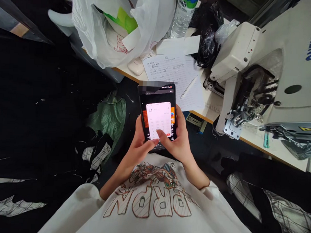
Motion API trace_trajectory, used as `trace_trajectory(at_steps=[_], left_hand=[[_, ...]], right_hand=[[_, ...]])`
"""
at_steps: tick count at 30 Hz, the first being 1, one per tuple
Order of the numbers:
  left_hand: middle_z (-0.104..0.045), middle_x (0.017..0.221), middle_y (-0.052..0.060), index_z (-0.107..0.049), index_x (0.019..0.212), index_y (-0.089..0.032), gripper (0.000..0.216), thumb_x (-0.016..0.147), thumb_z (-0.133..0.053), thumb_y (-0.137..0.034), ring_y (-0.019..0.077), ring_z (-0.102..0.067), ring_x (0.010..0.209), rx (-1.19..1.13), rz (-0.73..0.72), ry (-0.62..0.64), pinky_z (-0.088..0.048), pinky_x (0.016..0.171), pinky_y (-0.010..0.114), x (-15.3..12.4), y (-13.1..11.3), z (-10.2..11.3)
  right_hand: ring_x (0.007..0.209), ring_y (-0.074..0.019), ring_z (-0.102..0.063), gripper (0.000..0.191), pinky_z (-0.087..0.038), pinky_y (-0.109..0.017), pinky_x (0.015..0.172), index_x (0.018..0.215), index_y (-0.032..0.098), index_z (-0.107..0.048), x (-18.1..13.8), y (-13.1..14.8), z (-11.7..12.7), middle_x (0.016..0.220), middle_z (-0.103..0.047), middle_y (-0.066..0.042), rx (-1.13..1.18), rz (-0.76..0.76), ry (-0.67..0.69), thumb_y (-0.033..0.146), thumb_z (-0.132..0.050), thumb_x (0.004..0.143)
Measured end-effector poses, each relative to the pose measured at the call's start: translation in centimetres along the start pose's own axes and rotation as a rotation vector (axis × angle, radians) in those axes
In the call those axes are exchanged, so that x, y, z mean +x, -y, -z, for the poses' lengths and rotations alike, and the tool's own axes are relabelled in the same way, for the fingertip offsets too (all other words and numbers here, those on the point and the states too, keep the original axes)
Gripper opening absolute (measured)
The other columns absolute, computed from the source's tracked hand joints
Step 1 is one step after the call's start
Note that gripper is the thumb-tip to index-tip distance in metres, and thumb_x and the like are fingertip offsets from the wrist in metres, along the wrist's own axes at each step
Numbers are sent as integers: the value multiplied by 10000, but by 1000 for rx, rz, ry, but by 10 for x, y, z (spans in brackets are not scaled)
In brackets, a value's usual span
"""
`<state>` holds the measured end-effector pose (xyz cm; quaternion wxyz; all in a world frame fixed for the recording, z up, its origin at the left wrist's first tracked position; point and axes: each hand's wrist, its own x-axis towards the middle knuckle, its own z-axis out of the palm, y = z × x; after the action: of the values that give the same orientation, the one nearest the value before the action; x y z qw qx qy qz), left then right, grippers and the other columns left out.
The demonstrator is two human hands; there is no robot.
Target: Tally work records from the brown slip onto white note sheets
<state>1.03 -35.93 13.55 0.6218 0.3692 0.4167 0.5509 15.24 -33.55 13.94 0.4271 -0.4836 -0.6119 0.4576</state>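
Note:
A smartphone (158,113) is held upright in front of my shirt, between both hands. Its screen shows a pale calculator window over a darker page. My left hand (140,140) wraps round the phone's left edge, its thumb over the lower screen. Round the right edge is my right hand (179,138), with its thumb on the keypad area. The fingers behind the phone are hidden. Just beyond the phone's top lie handwritten lined sheets (164,67) and a white pen (189,87).
A sewing machine (271,49) stands on the table at right. A white plastic bag (92,34), a water bottle (184,16) and a black plastic bag (209,33) are at the back. Dark fabric (36,125) fills the left side; more plaid-trimmed cloth (244,196) lies at lower right.

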Motion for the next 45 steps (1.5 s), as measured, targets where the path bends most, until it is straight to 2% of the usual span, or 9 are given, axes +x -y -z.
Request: trace_trajectory(at_steps=[4,10,14,19,26,36,42,45], left_hand=[[-578,1416,49,-430,1413,-331,665,819,-720,-263,289,-567,1308,8,-6,20,-488,1105,469,0,4,3],[-574,1427,55,-432,1422,-329,683,812,-734,-278,302,-562,1315,16,7,-19,-486,1113,476,-3,4,4],[-585,1422,49,-422,1413,-335,691,802,-738,-270,307,-560,1324,-28,63,-30,-478,1121,490,-4,2,4],[-547,1475,49,-407,1434,-334,712,794,-710,-265,323,-485,1405,-64,99,-30,-449,1150,504,-6,-4,1],[-579,1431,44,-452,1416,-316,654,811,-683,-224,309,-540,1337,-46,128,-73,-458,1146,483,-10,-11,-6],[-598,1379,15,-487,1409,-357,618,836,-656,-203,273,-580,1273,-7,115,-50,-522,1071,419,-9,-14,-6],[-604,1387,34,-468,1384,-331,643,798,-715,-240,294,-587,1282,-65,57,-21,-513,1086,456,-4,-3,-2],[-616,1373,42,-454,1388,-319,643,805,-718,-253,300,-587,1287,-50,58,-33,-503,1101,469,-5,-4,-4]], right_hand=[[1442,-293,-475,834,-457,-512,1192,1562,308,-220,-1,-1,-1,1581,-442,-91,6,-3,-5,519,-648,877],[1424,-284,-496,856,-470,-507,1181,1584,310,-176,0,2,-2,1574,-456,-86,7,-4,6,517,-631,889],[1505,-258,-398,771,-378,-506,1250,1592,329,-182,0,1,5,1643,-367,-32,46,45,73,539,-522,932],[1572,-260,-266,825,-281,-517,1295,1598,337,-192,-2,-4,14,1690,-266,15,80,15,139,620,-514,893],[1539,-245,-341,773,-330,-499,1273,1597,332,-196,-4,-6,10,1668,-324,-11,136,-3,119,534,-524,926],[1535,-243,-344,753,-335,-487,1272,1586,361,-227,-3,-2,12,1649,-361,15,225,57,117,454,-569,921],[1502,-256,-399,715,-361,-513,1253,1578,376,-236,-2,0,11,1641,-374,-1,189,72,101,428,-551,938],[1469,-248,-444,713,-412,-497,1223,1578,355,-227,-1,2,8,1620,-406,-25,153,76,75,429,-542,943]])
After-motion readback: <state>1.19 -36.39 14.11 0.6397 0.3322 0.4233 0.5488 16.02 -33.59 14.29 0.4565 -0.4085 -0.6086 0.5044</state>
